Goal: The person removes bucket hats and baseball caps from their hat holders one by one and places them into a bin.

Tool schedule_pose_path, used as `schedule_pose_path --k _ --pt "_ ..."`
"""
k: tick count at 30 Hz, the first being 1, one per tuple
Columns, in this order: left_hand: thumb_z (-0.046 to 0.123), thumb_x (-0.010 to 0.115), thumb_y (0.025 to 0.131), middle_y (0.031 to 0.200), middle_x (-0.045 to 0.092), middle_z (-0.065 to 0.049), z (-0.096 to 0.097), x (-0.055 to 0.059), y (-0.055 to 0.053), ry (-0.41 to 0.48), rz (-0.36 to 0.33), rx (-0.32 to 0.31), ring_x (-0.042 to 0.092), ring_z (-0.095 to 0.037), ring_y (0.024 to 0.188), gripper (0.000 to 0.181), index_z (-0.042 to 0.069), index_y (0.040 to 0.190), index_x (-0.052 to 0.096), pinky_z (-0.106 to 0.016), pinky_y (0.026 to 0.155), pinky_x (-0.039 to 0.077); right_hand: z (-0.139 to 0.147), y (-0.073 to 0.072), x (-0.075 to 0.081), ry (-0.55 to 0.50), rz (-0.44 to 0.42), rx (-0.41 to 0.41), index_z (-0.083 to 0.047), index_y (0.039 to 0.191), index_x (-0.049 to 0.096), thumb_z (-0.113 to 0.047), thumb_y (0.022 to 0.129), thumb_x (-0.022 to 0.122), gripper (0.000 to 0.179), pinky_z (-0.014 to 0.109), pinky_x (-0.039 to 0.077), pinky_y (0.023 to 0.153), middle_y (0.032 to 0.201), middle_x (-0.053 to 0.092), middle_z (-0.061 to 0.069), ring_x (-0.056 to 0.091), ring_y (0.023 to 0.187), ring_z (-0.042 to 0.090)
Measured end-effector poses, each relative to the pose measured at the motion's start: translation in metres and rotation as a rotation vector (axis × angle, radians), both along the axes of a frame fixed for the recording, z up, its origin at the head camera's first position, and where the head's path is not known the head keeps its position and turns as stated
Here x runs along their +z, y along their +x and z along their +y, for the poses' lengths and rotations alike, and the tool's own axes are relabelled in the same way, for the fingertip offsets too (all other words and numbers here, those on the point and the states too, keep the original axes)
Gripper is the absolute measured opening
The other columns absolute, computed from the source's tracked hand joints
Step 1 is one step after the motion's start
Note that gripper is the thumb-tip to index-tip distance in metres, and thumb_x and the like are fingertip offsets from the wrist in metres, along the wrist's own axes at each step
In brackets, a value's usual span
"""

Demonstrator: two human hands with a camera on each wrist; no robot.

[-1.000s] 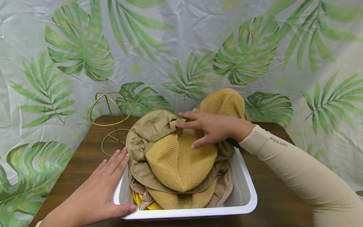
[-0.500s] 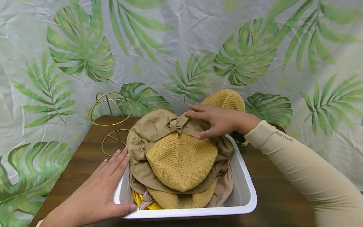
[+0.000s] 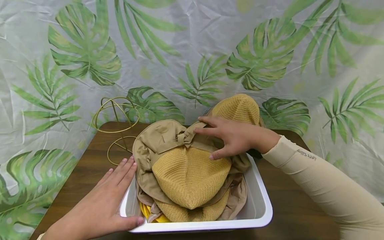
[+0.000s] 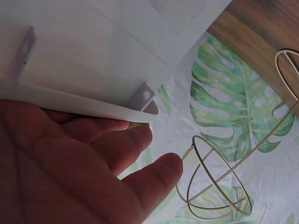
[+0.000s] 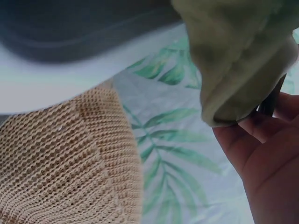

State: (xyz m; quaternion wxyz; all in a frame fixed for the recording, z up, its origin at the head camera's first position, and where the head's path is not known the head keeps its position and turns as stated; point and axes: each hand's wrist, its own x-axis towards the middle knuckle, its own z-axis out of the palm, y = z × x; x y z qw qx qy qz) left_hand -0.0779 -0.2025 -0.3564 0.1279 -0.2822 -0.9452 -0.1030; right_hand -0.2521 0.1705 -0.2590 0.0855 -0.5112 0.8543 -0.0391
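Both hands are at the white bin (image 3: 264, 206) on the brown table (image 3: 78, 173): my left hand (image 3: 105, 200) lies flat with straight fingers against the bin's left wall, steadying it, and my right hand (image 3: 237, 136) takes hold of the top hat (image 3: 183, 166) at its far edge, thumb under the khaki brim and fingers over it, just beside the little bow (image 3: 187, 136).

By my reckoning, I am at the start of lifting this hat off the pile. The next move calls for a firm pinch on the soft brim and a straight pull upward, while my left hand keeps the bin from sliding.

That hat, woven crown and cloth brim, sits uppermost in the bin and spills over its back rim. Under it lies another woven hat (image 3: 192, 213), and beneath that something yellow (image 3: 147, 211), so the layers may drag along. Close behind my right hand stands a third woven hat (image 3: 238, 108), near enough to be knocked. Off to the left, two wire stands (image 3: 115, 115) stand on the table, well apart from the bin. Behind everything hangs a leaf-print curtain (image 3: 192, 50).
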Motion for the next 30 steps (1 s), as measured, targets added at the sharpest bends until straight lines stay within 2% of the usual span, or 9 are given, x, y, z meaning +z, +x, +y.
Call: schedule_pose_path --k 4,12,19,24,30 --pt "0.076 0.067 0.074 0.16 0.025 -0.02 0.0 0.0 0.0 0.003 0.004 -0.001 0.022 -0.034 0.147 0.122 -0.003 0.155 0.023 -0.02 0.114 -0.009 -0.001 0.008 -0.001 0.0 -0.002 0.015 -0.023 0.158 0.03 -0.066 0.088 0.06 0.087 0.056 0.024 0.114 0.165 0.007 0.012 0.011 0.149 0.034" --pt "0.075 0.068 0.073 0.16 0.024 -0.02 -0.001 -0.002 0.001 0.012 0.015 -0.007 0.022 -0.033 0.148 0.123 -0.003 0.156 0.021 -0.02 0.114 -0.009 -0.005 0.02 -0.006 0.006 -0.022 0.056 -0.024 0.158 0.028 -0.068 0.086 0.061 0.09 0.057 0.021 0.114 0.165 0.004 0.014 0.005 0.15 0.035" --pt "0.077 0.065 0.074 0.161 0.022 -0.02 -0.001 -0.001 0.0 0.012 0.007 -0.01 0.022 -0.035 0.147 0.123 -0.003 0.156 0.021 -0.021 0.114 -0.008 -0.011 0.034 -0.012 0.026 0.046 0.134 -0.025 0.158 0.03 -0.073 0.084 0.057 0.092 0.058 0.017 0.116 0.166 0.003 0.01 0.001 0.15 0.035" --pt "0.077 0.065 0.074 0.161 0.021 -0.021 -0.001 -0.001 0.0 0.009 -0.003 -0.005 0.022 -0.035 0.147 0.123 -0.004 0.156 0.021 -0.02 0.114 -0.008 -0.013 0.039 -0.016 0.042 0.024 0.147 -0.024 0.158 0.03 -0.07 0.084 0.061 0.092 0.058 0.015 0.116 0.166 0.002 0.008 -0.005 0.15 0.034" --pt "0.076 0.066 0.074 0.161 0.021 -0.02 0.0 -0.001 0.0 0.008 -0.009 -0.003 0.022 -0.034 0.147 0.122 -0.004 0.155 0.021 -0.02 0.114 -0.008 -0.015 0.045 -0.02 0.096 0.017 0.167 -0.025 0.158 0.029 -0.068 0.085 0.062 0.091 0.058 0.019 0.115 0.167 0.003 0.006 0.0 0.15 0.037"
